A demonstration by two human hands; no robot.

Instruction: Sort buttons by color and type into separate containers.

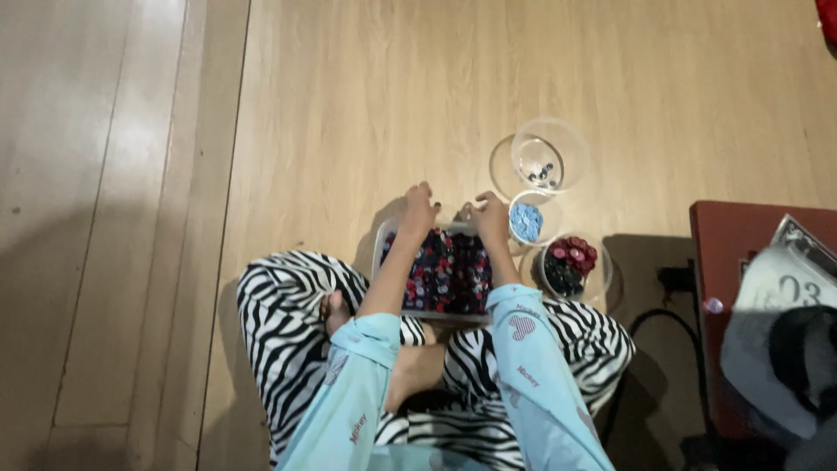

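Resting at the far edge of the tray (381,240) on the floor, both hands are touching buttons (449,275): left hand (418,209) curled, right hand (489,215) pinching, nearer the blue cup (526,221); contents indiscernible.

A dark red low table (711,262) stands at the right on the pale wooden floor (349,105), a black cable (649,323) beside it.

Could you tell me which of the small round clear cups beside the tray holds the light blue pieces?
The middle cup, right beside the right hand; the far one holds a few dark pieces, the near one red and dark.
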